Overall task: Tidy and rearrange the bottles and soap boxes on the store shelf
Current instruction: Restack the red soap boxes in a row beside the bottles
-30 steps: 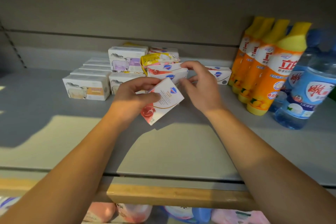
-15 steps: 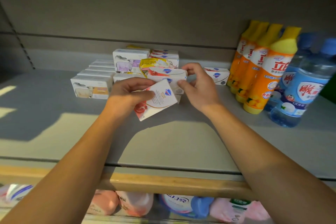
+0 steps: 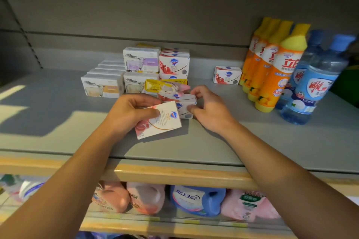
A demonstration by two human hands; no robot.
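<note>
Dim shelf, patchy warm light

We see bright patches and hard shadows across the shelf (image 3: pixel 58 122); wide-angle bending curves the edges, and the blue bottles (image 3: pixel 314 83) look softly blurred.

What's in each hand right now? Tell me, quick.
Left hand: closed, holding a pink-and-white soap box.
Right hand: closed, pinching the end of the stacked soap boxes on the shelf.

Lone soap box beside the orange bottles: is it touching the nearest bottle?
Apart. The head view shows a strip of bare grey shelf between the lone soap box and the nearest orange bottle.
</note>
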